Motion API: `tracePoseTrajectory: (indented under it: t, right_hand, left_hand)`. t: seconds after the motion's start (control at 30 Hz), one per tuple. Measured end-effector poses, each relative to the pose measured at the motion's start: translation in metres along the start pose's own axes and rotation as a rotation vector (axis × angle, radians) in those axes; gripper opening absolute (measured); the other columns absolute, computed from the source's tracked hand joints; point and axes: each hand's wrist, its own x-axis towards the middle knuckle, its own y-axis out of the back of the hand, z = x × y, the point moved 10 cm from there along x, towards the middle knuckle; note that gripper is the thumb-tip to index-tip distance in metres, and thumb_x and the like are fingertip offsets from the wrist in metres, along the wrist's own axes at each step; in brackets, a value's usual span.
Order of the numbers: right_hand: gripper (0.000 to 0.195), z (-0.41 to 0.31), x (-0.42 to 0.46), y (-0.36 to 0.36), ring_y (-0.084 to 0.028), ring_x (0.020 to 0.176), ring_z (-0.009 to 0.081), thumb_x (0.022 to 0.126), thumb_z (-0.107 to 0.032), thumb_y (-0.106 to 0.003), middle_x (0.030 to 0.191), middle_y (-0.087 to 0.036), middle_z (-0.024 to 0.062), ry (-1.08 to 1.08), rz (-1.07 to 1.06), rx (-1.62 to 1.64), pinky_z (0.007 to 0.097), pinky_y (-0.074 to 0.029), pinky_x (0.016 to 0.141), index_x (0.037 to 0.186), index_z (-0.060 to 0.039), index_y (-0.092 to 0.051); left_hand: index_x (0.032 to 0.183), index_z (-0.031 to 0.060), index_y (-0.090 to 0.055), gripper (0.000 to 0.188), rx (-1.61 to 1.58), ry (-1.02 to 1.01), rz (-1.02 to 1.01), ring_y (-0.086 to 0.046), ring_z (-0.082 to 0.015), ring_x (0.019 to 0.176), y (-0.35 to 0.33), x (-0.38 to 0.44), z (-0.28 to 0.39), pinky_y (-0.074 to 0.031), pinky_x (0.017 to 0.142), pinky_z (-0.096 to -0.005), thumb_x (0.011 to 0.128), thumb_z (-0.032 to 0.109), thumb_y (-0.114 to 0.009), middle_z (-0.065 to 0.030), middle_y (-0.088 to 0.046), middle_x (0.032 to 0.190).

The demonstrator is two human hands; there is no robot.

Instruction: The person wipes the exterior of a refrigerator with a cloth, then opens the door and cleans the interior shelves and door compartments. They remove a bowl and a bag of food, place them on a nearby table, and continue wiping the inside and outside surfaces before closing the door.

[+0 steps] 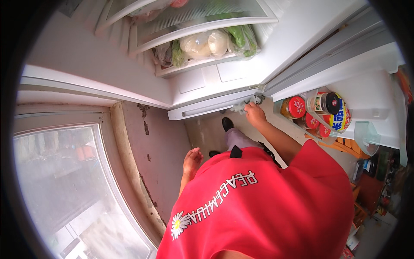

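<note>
My right hand (255, 114) grips a crumpled grey cloth (242, 106). It presses the cloth against the right end of a white ledge (207, 105) along the bottom front of an open refrigerator, close to the hinge. Nothing is held in my left hand (193, 159), which hangs in front of a wall with its fingers loosely bent. Inside the refrigerator, bagged vegetables (207, 43) fill the lowest visible shelf, some pale and round, others leafy green. Below them, the cabinet floor (212, 77) is bare white plastic.
On the right the refrigerator door (365, 90) stands wide, its clear bin (294, 121) holding several red-lidded jars (297, 105) and a black-lidded jar (323, 103). A glass window (71, 187) and a peeling wall (155, 155) are at left. Wooden furniture (347, 147) lies beyond the door.
</note>
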Motion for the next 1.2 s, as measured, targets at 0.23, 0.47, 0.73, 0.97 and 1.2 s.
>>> tracePoseTrajectory:
  t: [0.23,0.47,0.73,0.97,1.2]
  right_hand:
    - [0.037,0.018,0.029,0.024,-0.063,0.105,0.0377,0.081,-0.009,-0.064,0.122,-0.057,0.0155,-0.090,-0.075,0.026,0.0483,-0.054,0.083,0.117,-0.0077,-0.055]
    - [0.044,0.007,0.040,-0.004,-0.069,0.098,0.0344,0.078,-0.009,-0.066,0.125,-0.059,0.0185,0.013,-0.350,-0.284,0.0455,-0.058,0.078,0.120,-0.0034,-0.055]
    - [0.038,0.006,0.065,-0.019,-0.070,0.099,0.0355,0.078,-0.010,-0.068,0.113,-0.067,0.0196,-0.231,-0.272,-0.108,0.0460,-0.058,0.082,0.116,-0.0038,-0.061]
    - [0.031,-0.148,0.054,-0.089,-0.064,0.108,0.0384,0.085,-0.008,-0.058,0.119,-0.066,0.0149,0.146,-0.129,0.314,0.0479,-0.054,0.089,0.116,-0.0082,-0.060]
    - [0.048,-0.090,0.043,-0.073,-0.068,0.100,0.0355,0.090,-0.009,-0.054,0.136,-0.056,0.0124,0.273,-0.256,-0.059,0.0469,-0.056,0.083,0.138,-0.0150,-0.048]
  left_hand:
    - [0.107,0.0075,-0.063,0.009,-0.033,0.038,0.064,-0.060,-0.0165,0.079,0.014,0.004,-0.012,-0.054,0.075,-0.0318,0.100,0.011,-0.058,-0.0036,-0.062,0.087]
    - [0.109,0.0071,-0.062,0.011,0.040,0.031,0.044,-0.060,-0.0171,0.078,-0.010,0.001,-0.001,-0.054,0.075,-0.0312,0.099,0.011,-0.057,-0.0039,-0.061,0.085]
    - [0.112,0.0059,-0.059,0.013,0.007,-0.108,0.045,-0.060,-0.0173,0.078,0.012,-0.022,0.018,-0.054,0.075,-0.0317,0.101,0.012,-0.054,-0.0041,-0.061,0.084]
    - [0.113,0.0052,-0.058,0.014,-0.124,-0.021,0.064,-0.059,-0.0158,0.078,0.035,-0.010,-0.005,-0.054,0.077,-0.0323,0.102,0.014,-0.055,-0.0044,-0.061,0.088]
    - [0.109,0.0073,-0.060,0.012,-0.076,-0.034,0.069,-0.057,-0.0185,0.078,0.016,-0.018,0.030,-0.053,0.076,-0.0332,0.102,0.014,-0.053,-0.0031,-0.057,0.083]
